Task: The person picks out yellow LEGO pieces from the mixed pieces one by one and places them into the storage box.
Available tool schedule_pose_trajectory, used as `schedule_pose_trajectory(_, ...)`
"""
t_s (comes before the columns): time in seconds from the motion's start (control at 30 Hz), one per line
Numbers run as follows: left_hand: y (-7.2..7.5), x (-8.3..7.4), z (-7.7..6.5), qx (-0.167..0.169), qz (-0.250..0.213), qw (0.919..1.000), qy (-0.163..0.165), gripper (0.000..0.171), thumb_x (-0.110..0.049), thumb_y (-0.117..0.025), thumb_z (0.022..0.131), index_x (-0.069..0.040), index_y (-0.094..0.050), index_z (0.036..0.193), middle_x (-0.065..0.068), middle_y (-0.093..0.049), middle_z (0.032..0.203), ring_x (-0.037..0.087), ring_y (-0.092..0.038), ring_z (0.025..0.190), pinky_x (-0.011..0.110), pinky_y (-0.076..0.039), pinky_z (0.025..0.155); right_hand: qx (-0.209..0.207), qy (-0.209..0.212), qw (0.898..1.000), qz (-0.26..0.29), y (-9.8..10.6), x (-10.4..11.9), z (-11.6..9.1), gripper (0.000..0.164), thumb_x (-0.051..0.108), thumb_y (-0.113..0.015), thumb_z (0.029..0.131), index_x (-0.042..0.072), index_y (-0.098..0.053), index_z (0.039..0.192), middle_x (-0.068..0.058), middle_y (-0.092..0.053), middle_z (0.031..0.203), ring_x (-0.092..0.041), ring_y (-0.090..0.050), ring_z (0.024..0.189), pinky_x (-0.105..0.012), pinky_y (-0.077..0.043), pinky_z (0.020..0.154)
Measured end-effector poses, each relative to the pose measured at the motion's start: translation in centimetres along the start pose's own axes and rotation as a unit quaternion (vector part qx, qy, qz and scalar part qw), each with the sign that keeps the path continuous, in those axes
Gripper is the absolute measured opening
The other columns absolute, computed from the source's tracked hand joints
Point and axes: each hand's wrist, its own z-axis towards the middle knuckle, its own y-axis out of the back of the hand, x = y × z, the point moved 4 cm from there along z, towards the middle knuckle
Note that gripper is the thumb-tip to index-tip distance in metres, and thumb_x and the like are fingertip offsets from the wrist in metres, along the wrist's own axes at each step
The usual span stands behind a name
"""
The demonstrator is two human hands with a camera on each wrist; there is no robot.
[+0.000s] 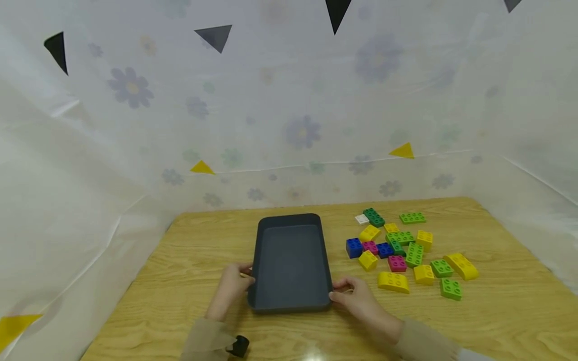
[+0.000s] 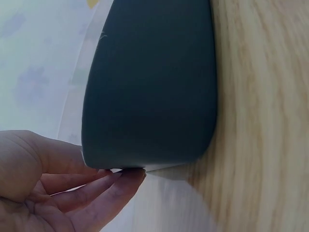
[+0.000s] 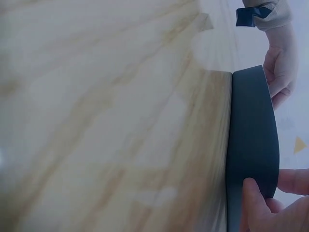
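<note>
A dark grey, shallow rectangular tray [image 1: 295, 265] lies on the wooden table in front of me, long side pointing away. My left hand [image 1: 236, 285] holds its left wall near the front corner. In the left wrist view, the thumb and fingertips [image 2: 130, 181] of that hand meet the tray's edge. Across from it, my right hand [image 1: 356, 300] grips the front right corner. The right wrist view has the right thumb [image 3: 252, 195] pressed on the outside of the tray wall [image 3: 253, 130], with other fingers around the corner. Nothing lies inside the tray.
Right of the tray, several toy building bricks lie scattered, among them a blue brick [image 1: 354, 247], a yellow curved brick [image 1: 393, 282], a magenta brick [image 1: 397, 263] and a light green brick [image 1: 450, 289]. A flower-patterned white curtain [image 1: 298, 100] hangs behind the table [image 1: 217, 235].
</note>
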Motion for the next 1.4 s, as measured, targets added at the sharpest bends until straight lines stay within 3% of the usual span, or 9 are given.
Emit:
schedule_pose_trajectory(0.4, -0.8, -0.6, -0.4, 0.032, -0.007, 0.9994, 0.012, 0.046, 0.01, -0.058, 0.079, 0.01, -0.053, 0.124, 0.022, -0.062, 0.096, 0.018, -0.061, 0.072, 0.031, -0.054, 0.057, -0.003, -0.018, 1.0, 0.009, 0.9, -0.6, -0.5, 0.018, -0.003, -0.067, 0.078, -0.005, -0.06, 0.095, -0.01, -0.058, 0.086, -0.015, -0.053, 0.07, -0.026, -0.052, 0.064)
schedule_pose_trajectory(0.93, -1.5, -1.8, -0.9, 0.032, -0.013, 0.9993, -0.014, 0.044, 0.012, -0.058, 0.078, 0.012, -0.055, 0.121, 0.024, -0.062, 0.094, 0.021, -0.062, 0.07, 0.029, -0.054, 0.055, -0.003, -0.033, 0.999, 0.0, 1.8, -1.2, -1.3, 0.019, -0.001, -0.066, 0.079, -0.006, -0.059, 0.097, -0.012, -0.059, 0.09, -0.015, -0.054, 0.071, -0.026, -0.053, 0.066)
schedule_pose_trajectory(1.4, -2.3, -1.7, -1.2, 0.039, -0.035, 0.9974, -0.05, 0.043, 0.014, -0.059, 0.075, 0.013, -0.056, 0.118, 0.025, -0.063, 0.091, 0.022, -0.064, 0.069, 0.027, -0.054, 0.054, -0.008, -0.043, 0.999, 0.004, 2.7, -1.7, -2.0, 0.02, 0.0, -0.067, 0.079, -0.004, -0.059, 0.097, -0.01, -0.059, 0.09, -0.016, -0.053, 0.074, -0.025, -0.05, 0.066)
